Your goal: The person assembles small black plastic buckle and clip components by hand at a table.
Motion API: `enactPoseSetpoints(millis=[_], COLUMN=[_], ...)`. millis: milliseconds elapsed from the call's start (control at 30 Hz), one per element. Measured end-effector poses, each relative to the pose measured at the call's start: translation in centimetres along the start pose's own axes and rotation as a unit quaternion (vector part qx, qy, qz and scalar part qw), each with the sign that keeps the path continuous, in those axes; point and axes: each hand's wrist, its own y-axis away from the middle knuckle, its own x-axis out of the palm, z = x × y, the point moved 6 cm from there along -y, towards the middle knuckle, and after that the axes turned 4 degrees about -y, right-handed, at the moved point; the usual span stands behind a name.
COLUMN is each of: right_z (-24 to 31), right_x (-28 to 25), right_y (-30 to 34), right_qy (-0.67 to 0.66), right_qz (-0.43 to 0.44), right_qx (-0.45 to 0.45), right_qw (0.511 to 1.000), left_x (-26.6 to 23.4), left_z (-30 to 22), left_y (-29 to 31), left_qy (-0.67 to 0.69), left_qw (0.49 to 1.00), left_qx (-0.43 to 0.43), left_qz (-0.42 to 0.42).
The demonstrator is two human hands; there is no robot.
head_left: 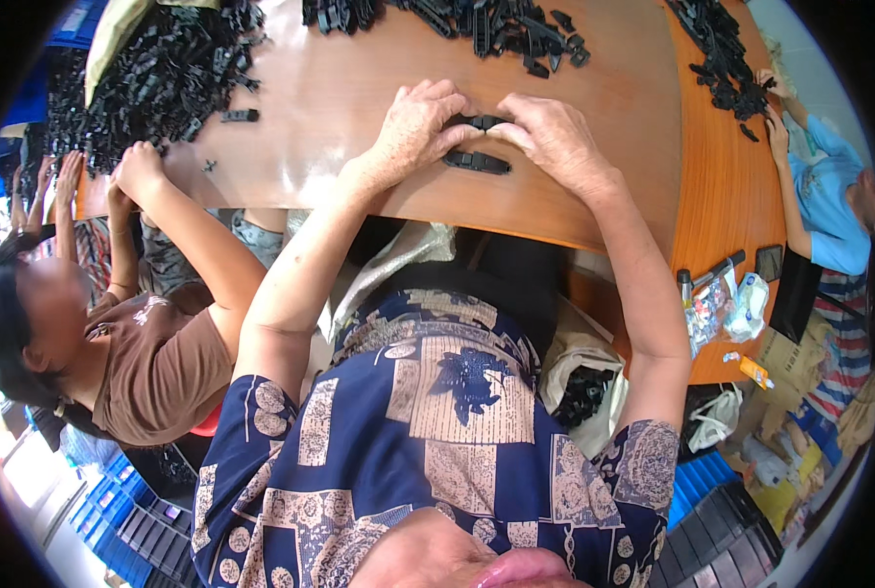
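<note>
Over the wooden table (594,83), my left hand (418,129) and my right hand (555,142) grip the two ends of one small black plastic part (480,122). Both thumbs press in toward its middle, and the fingers are closed round it. Just below, nearer the table's front edge, a second elongated black plastic part (477,162) lies flat on the wood, untouched. My hands partly cover the held part, so its exact kind cannot be made out.
Heaps of black plastic parts (188,83) lie at the far left, with more parts (486,29) at the far middle and right. A co-worker in a brown top (168,363) sits at left, another in light blue (829,196) at right. An open bag (584,377) holds black pieces.
</note>
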Motion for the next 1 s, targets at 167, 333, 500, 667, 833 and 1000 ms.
enactPoseSetpoints(millis=[167,333,500,667,833,1000], right_z=[-5.3,-5.3,-6.2,-7.0,-8.0,-8.3], right_x=[-0.9,0.0,0.1,-0.6,-0.3,-0.2], right_y=[-1.2,-2.6,-1.3,0.3,0.9,0.8], right_qy=[-0.056,0.020,0.018,0.020,0.015,-0.077], right_qz=[-0.095,-0.090,-0.108,-0.092,-0.082,-0.057], right_qx=[0.159,0.192,0.176,0.213,0.205,0.188], right_qw=[0.981,0.977,0.978,0.973,0.975,0.978], left_x=[-1.5,0.5,0.3,1.1,1.4,-1.7], left_z=[2.4,2.4,4.2,6.2,4.8,3.0], left_y=[-6.1,-9.4,-7.3,-2.7,-2.1,-2.0], left_qy=[0.059,-0.130,-0.053,0.244,0.291,0.029], left_qw=[0.980,0.978,0.985,0.930,0.900,0.985], left_qx=[-0.181,-0.161,-0.147,-0.273,-0.291,-0.169], left_qz=[-0.063,-0.016,-0.075,0.037,0.146,-0.008])
